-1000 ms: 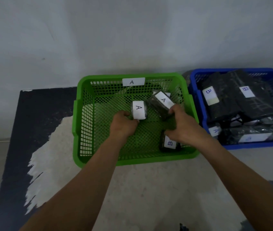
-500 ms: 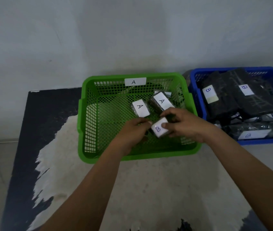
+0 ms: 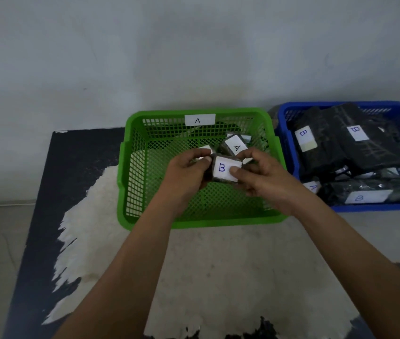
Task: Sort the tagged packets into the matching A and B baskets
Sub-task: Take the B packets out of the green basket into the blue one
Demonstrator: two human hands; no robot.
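The packet [image 3: 223, 168] tagged B has been lifted off the floor of the green basket [image 3: 218, 222] marked A. It is now pinched between the left hand [image 3: 186, 177] and the right hand [image 3: 265, 177] above that basket. It is judged missorted and due for the blue basket [image 3: 377, 207].

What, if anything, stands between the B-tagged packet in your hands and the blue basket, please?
Only basket walls: the B-tagged packet, pinched by the left hand and right hand over the green basket, must clear that basket's right wall and the blue basket's left wall. Nothing else visible lies between.
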